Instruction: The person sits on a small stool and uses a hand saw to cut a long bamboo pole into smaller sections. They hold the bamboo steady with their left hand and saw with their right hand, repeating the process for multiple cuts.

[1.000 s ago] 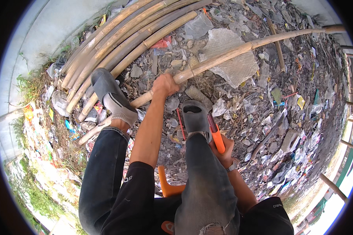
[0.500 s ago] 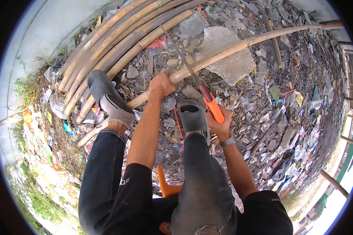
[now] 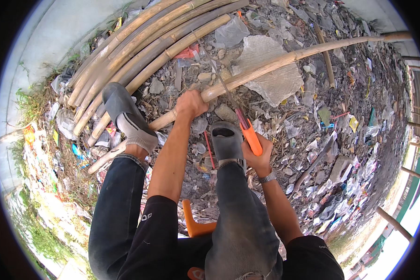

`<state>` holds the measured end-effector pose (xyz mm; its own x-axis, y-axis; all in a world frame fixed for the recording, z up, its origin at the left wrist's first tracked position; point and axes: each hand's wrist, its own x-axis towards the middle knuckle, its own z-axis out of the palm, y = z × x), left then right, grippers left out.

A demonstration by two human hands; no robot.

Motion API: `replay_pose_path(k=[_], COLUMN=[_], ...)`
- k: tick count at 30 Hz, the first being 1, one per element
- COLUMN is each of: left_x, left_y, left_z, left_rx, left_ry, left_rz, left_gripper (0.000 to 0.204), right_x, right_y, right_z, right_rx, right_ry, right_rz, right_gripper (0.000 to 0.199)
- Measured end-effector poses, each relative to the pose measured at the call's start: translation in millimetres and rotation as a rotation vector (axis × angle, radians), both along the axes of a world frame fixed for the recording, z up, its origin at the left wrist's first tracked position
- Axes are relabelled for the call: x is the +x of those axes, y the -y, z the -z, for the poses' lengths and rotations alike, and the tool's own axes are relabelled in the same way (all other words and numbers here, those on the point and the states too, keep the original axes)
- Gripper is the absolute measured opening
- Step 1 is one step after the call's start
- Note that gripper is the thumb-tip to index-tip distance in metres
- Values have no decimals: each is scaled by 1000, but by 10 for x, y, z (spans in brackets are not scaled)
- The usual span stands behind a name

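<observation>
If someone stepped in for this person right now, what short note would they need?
Left hand: gripping the bamboo pole near its end, holding it down.
Right hand: shut on the orange handle of the saw, blade resting across the pole beside the left hand.
More poles lie stacked to the left; one foot rests on them.
Done: saw is set on the pole; cut depth not visible.
Left: saw through the pole.

Left hand clamped on bamboo pole; right hand grips saw, blade crossing the pole just beside the left hand, tight gap there. Stacked bamboo blocks far left. Grey shoe sits under the saw. Right of the pole: open rubble ground, passable.
</observation>
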<state>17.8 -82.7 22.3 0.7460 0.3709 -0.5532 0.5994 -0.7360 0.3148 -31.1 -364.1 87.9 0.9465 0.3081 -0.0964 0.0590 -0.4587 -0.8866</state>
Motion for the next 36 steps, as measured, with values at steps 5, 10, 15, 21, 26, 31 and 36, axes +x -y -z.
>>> replay_pose_path(k=[5, 10, 15, 21, 26, 31, 36], left_x=[-73, -77, -23, 42, -208, -105, -104], left_y=[-49, -115, -3, -95, -83, 35, -42], left_z=[-42, 63, 93, 78, 247, 190, 185], left_rx=[6, 22, 25, 41, 110, 56, 79], left_ry=[-70, -17, 31, 32, 49, 81, 29], left_rz=[39, 17, 17, 29, 20, 33, 65], left_gripper=[49, 50, 49, 44, 45, 42, 43], right_x=[-241, -1067, 104, -741, -881, -184, -1015], right_y=[115, 813, -163, 745, 770, 235, 1073], right_z=[-176, -329, -475, -606, -524, -220, -567], right_rx=[-15, -102, -30, -144, -68, 4, -166], right_ry=[-134, -155, -74, -105, -98, -164, -73], right_rz=[32, 65, 27, 67, -64, -3, -81], right_gripper=[11, 7, 19, 10, 8, 14, 6])
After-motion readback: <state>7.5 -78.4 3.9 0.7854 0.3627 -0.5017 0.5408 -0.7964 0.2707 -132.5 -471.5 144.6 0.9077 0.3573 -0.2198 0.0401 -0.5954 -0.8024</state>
